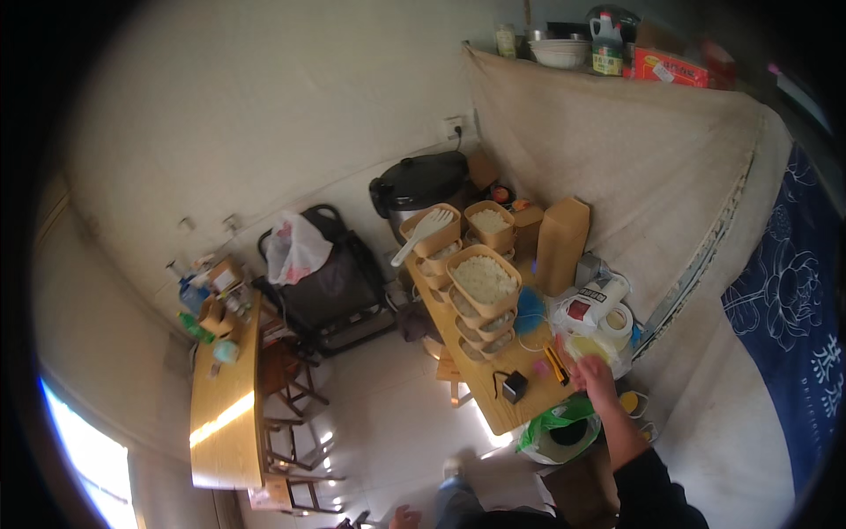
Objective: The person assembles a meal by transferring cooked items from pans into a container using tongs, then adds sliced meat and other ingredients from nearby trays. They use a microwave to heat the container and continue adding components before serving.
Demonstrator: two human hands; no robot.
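Observation:
My right hand reaches over the right edge of the wooden table, its fingers curled together next to a white plastic bag. Something pale yellow shows beside the fingertips, but I cannot make out whether they hold it. A yellow-and-black utility knife lies just left of this hand, and a small black box stands nearer the table's front. Only part of my left hand shows low at the bottom edge, away from the table, its fingers too small and cut off to read.
Stacked kraft-paper bowls of rice stand along the table, with a white rice paddle across one. Behind them are a large black-lidded cooker and a tall stack of brown cartons. A green-and-white bag hangs by the front corner. Stools stand left.

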